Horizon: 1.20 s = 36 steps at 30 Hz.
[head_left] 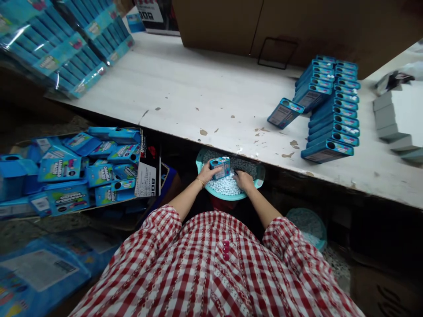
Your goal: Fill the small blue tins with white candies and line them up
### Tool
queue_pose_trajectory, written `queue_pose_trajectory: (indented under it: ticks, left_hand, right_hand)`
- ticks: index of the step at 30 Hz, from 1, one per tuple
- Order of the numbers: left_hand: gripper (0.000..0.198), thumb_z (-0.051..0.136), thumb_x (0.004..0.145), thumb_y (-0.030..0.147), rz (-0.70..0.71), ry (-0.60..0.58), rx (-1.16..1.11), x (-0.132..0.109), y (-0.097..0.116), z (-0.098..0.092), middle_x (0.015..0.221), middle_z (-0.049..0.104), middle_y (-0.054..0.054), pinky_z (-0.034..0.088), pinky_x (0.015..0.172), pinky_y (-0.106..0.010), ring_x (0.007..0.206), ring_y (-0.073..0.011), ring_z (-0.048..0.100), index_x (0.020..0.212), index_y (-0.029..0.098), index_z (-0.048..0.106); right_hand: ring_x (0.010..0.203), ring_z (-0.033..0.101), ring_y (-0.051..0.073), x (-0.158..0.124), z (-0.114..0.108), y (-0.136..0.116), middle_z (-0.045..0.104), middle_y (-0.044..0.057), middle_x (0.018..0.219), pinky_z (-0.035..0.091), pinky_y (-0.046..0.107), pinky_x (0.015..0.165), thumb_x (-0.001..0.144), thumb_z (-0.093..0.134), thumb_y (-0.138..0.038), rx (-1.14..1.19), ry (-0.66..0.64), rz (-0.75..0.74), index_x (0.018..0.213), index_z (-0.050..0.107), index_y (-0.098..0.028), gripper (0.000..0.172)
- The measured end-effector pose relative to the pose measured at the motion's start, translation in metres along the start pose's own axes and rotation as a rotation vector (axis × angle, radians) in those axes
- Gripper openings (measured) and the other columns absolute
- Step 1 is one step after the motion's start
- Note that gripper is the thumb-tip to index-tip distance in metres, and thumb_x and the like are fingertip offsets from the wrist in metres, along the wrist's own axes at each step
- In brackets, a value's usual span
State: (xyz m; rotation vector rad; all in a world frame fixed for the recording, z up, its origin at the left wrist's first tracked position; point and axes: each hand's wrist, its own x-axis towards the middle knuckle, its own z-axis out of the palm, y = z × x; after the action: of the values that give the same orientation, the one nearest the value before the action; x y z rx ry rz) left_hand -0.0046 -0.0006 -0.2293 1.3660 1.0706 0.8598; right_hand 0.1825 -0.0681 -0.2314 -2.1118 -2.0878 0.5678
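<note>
My left hand (206, 172) is closed around a small blue candy box (220, 167), held over a turquoise basin (228, 197) at my lap. Small white candies (228, 184) fill the basin's near part, and greyer-looking ones lie in the shade at its back. Over the right side of the basin, my right hand (243, 180) dips into the candies with its fingers curled. Something small and dark shows at those fingertips, too little to name. The box and the right fingers are close together.
Upright blue boxes (330, 119) stand in rows on the white table (198, 88), one set apart. To my left is a carton (150, 176) heaped with blue boxes. Wrapped packs (59, 48) lie at the far left. A second basin (322, 226) sits low right.
</note>
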Motion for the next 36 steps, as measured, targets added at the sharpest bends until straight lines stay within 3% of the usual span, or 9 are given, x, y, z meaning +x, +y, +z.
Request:
queue_pose_trajectory:
  ticks: [8,11,15,18,23,27,30,33,36]
  left_hand:
    - [0.046,0.071,0.064,0.035,0.155,0.097,0.050,-0.019,0.036,-0.031,0.099,0.065,-0.005,0.046,0.090,-0.034,0.092,-0.0176,0.060,0.103,0.016,0.056]
    - [0.048,0.071,0.064,0.035,0.193,0.141,0.171,-0.019,0.041,-0.039,0.096,0.065,-0.004,0.046,0.088,-0.033,0.089,-0.0168,0.060,0.105,0.015,0.056]
    - [0.046,0.069,0.063,0.032,0.235,0.141,0.364,-0.018,0.043,-0.032,0.091,0.065,-0.004,0.047,0.084,-0.032,0.085,-0.0176,0.060,0.104,0.013,0.057]
    - [0.041,0.067,0.065,0.026,0.267,0.095,0.467,-0.016,0.042,-0.019,0.094,0.065,-0.005,0.047,0.084,-0.031,0.087,-0.0185,0.061,0.104,0.013,0.058]
    - [0.040,0.064,0.067,0.019,0.345,0.042,0.573,-0.012,0.040,-0.004,0.108,0.063,-0.008,0.045,0.091,-0.033,0.100,-0.0212,0.059,0.106,0.015,0.058]
    - [0.039,0.064,0.068,0.019,0.362,0.015,0.617,-0.011,0.040,0.001,0.108,0.063,-0.009,0.045,0.091,-0.035,0.102,-0.0224,0.058,0.107,0.015,0.059]
    - [0.039,0.064,0.068,0.019,0.377,0.018,0.594,-0.011,0.039,0.000,0.107,0.063,-0.009,0.045,0.091,-0.035,0.101,-0.0219,0.058,0.106,0.016,0.059]
    - [0.039,0.066,0.067,0.022,0.357,0.045,0.503,-0.012,0.037,-0.007,0.105,0.063,-0.008,0.045,0.091,-0.034,0.098,-0.0207,0.059,0.105,0.016,0.059]
    - [0.043,0.070,0.064,0.027,0.264,0.097,0.383,-0.014,0.031,-0.019,0.097,0.065,-0.006,0.045,0.089,-0.035,0.091,-0.0199,0.060,0.104,0.016,0.059]
  right_hand:
    - [0.092,0.060,0.016,-0.013,-0.023,0.023,0.066,0.003,0.103,0.044,0.023,0.076,0.084,0.052,-0.028,0.274,0.061,-0.040,0.116,0.056,-0.021,0.033]
    - [0.089,0.060,0.017,-0.021,-0.044,0.029,0.066,0.004,0.100,0.044,0.026,0.076,0.080,0.056,-0.027,0.345,0.102,-0.084,0.112,0.059,-0.021,0.033]
    - [0.084,0.060,0.018,-0.033,-0.082,0.026,0.067,0.004,0.097,0.044,0.026,0.072,0.079,0.056,-0.029,0.368,0.144,-0.169,0.110,0.061,-0.020,0.032]
    - [0.088,0.060,0.018,-0.042,-0.113,0.010,0.067,0.004,0.100,0.044,0.026,0.075,0.080,0.054,-0.030,0.288,0.139,-0.221,0.109,0.062,-0.021,0.031]
    - [0.091,0.060,0.023,-0.049,-0.150,-0.034,0.067,0.007,0.103,0.042,0.031,0.074,0.083,0.050,-0.032,-0.181,0.051,-0.169,0.114,0.059,-0.024,0.033]
    - [0.082,0.061,0.022,-0.049,-0.160,-0.062,0.066,0.011,0.095,0.040,0.030,0.067,0.086,0.043,-0.028,-0.402,0.010,-0.170,0.107,0.059,-0.019,0.028]
    - [0.080,0.061,0.022,-0.052,-0.165,-0.068,0.065,0.012,0.091,0.039,0.029,0.066,0.087,0.041,-0.025,-0.442,0.006,-0.174,0.102,0.059,-0.017,0.024]
    - [0.083,0.061,0.021,-0.058,-0.164,-0.049,0.065,0.010,0.095,0.039,0.028,0.066,0.087,0.043,-0.027,-0.427,0.029,-0.175,0.101,0.058,-0.019,0.022]
    - [0.086,0.061,0.021,-0.059,-0.140,-0.011,0.064,0.009,0.100,0.041,0.028,0.067,0.086,0.047,-0.031,-0.404,0.020,-0.115,0.106,0.055,-0.021,0.024]
